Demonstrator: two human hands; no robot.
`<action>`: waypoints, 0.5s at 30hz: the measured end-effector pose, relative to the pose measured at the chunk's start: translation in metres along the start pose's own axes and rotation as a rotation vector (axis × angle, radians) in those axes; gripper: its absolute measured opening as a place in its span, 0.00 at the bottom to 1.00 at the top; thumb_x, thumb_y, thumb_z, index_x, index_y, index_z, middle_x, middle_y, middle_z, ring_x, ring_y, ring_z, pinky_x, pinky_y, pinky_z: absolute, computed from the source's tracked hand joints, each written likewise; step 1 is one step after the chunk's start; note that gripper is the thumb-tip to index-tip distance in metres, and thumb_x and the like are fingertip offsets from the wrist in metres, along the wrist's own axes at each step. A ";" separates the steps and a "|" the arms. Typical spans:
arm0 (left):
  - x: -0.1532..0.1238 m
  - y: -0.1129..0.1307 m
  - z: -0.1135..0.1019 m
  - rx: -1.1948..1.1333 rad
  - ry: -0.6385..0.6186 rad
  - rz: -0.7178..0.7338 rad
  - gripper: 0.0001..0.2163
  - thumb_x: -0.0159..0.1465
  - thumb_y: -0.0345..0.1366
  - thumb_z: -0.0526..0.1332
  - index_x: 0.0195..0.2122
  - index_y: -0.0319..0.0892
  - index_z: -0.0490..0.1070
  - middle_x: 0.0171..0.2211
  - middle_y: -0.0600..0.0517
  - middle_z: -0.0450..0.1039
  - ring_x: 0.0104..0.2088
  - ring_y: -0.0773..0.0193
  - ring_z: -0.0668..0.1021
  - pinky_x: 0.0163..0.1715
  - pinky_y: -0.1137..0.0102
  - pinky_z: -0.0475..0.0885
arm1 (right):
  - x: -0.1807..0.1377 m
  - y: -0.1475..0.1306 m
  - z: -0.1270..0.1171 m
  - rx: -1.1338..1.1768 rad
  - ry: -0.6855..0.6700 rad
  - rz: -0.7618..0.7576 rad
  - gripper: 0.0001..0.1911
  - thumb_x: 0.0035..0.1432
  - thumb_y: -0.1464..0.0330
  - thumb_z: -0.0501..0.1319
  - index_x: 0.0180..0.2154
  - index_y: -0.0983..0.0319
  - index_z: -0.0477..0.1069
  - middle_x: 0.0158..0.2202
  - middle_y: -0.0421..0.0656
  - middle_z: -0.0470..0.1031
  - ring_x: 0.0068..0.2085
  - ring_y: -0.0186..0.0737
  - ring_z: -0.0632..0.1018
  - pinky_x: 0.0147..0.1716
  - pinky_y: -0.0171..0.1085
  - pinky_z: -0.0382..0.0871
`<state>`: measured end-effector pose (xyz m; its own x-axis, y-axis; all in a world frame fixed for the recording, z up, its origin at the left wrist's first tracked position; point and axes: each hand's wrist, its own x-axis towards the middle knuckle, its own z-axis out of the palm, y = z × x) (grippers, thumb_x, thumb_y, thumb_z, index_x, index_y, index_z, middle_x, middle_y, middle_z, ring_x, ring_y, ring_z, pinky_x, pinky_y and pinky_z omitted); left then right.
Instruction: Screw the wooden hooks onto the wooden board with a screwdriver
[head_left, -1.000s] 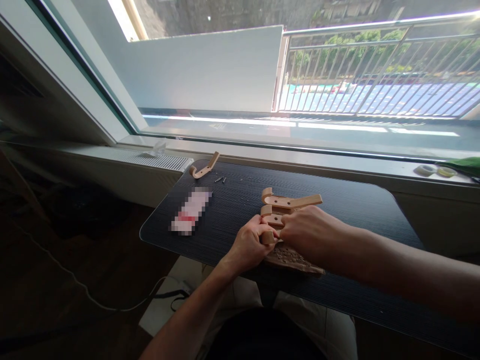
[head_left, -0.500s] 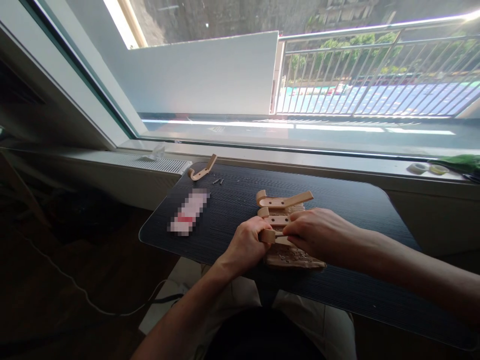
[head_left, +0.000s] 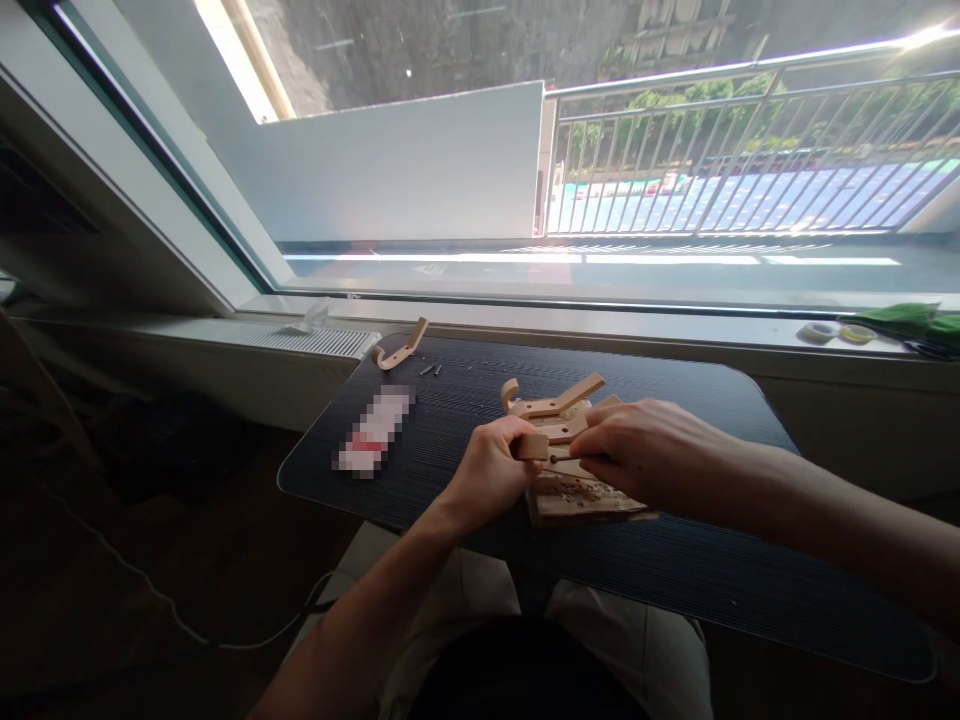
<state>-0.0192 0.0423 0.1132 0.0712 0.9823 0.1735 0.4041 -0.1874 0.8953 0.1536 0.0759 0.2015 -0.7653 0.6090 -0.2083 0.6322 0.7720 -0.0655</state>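
My left hand (head_left: 491, 470) is closed around the curled end of a pale wooden hook (head_left: 533, 447), the nearest in a row of three. My right hand (head_left: 637, 447) is wrapped round a screwdriver, whose handle it hides. The screwdriver's thin shaft (head_left: 566, 459) points left at a hole in the held hook. Behind it are a middle hook (head_left: 561, 431) and a far hook (head_left: 556, 404) with two screw holes. All three lie on a rough wooden board (head_left: 574, 510) pitted with several small holes. My right hand covers part of the hooks.
On the dark table (head_left: 450, 440), a loose wooden hook (head_left: 401, 347) lies at the far left with screws (head_left: 430, 370) beside it. A blurred pinkish packet (head_left: 375, 430) is nearer. Tape rolls (head_left: 817, 332) sit on the windowsill. A radiator (head_left: 322, 340) stands left of the table.
The held hook, the other two hooks and the board have turned slightly and shifted a little. My right hand has rotated around the screwdriver. The camera view has also shifted slightly.
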 end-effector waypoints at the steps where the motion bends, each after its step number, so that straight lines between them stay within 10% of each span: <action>1: 0.000 -0.001 0.000 -0.016 -0.004 -0.016 0.06 0.51 0.27 0.58 0.28 0.36 0.74 0.28 0.52 0.73 0.29 0.67 0.73 0.29 0.76 0.66 | -0.001 0.001 0.003 0.036 0.018 -0.002 0.13 0.58 0.69 0.54 0.25 0.61 0.73 0.28 0.43 0.76 0.30 0.37 0.74 0.27 0.34 0.55; 15: -0.010 -0.008 0.002 -0.300 0.048 -0.190 0.06 0.50 0.30 0.62 0.30 0.36 0.71 0.26 0.54 0.71 0.26 0.71 0.71 0.27 0.78 0.66 | -0.015 0.017 0.053 0.390 0.257 -0.077 0.14 0.58 0.69 0.55 0.43 0.57 0.75 0.41 0.44 0.77 0.40 0.39 0.76 0.38 0.35 0.67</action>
<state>-0.0218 0.0337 0.1032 -0.0255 0.9997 0.0055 0.1196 -0.0024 0.9928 0.1819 0.0706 0.1520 -0.7856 0.6160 0.0571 0.5330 0.7208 -0.4431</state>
